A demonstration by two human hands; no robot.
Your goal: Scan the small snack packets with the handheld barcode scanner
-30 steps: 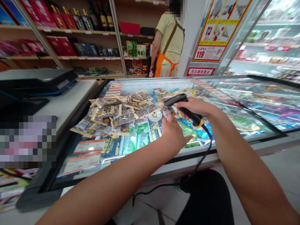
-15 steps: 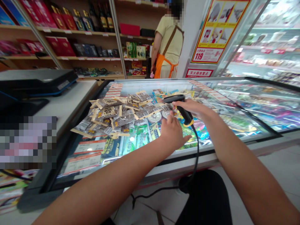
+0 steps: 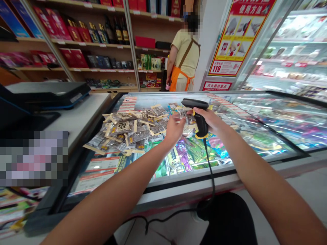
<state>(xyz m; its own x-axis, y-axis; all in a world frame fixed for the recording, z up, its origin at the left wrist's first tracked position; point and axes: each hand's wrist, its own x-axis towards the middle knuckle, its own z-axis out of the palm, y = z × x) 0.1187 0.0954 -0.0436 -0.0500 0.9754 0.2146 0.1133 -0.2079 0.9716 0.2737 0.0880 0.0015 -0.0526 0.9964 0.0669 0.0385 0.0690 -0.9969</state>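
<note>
Tan-edged packets [image 3: 139, 133] crowd the glass top [image 3: 150, 98] beside the left hand [image 3: 175, 128].

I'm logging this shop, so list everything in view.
display case: one, white and black, centre
snack packets: many, tan and brown, on the case
packaged goods: many, multicoloured, inside it
barcode scanner: one, black and yellow, in right hand
cable: one, black, below scanner
flat device: one, black, left
wooden shelves: several, brown, back
co-worker: one, yellow top, orange apron, by shelves
signs: two, red-edged, right of co-worker
lit shelves: several, white, far right
trouser leg: one, black, bottom
left hand: one, bare, beside packets
right hand: one, bare, around scanner
</note>
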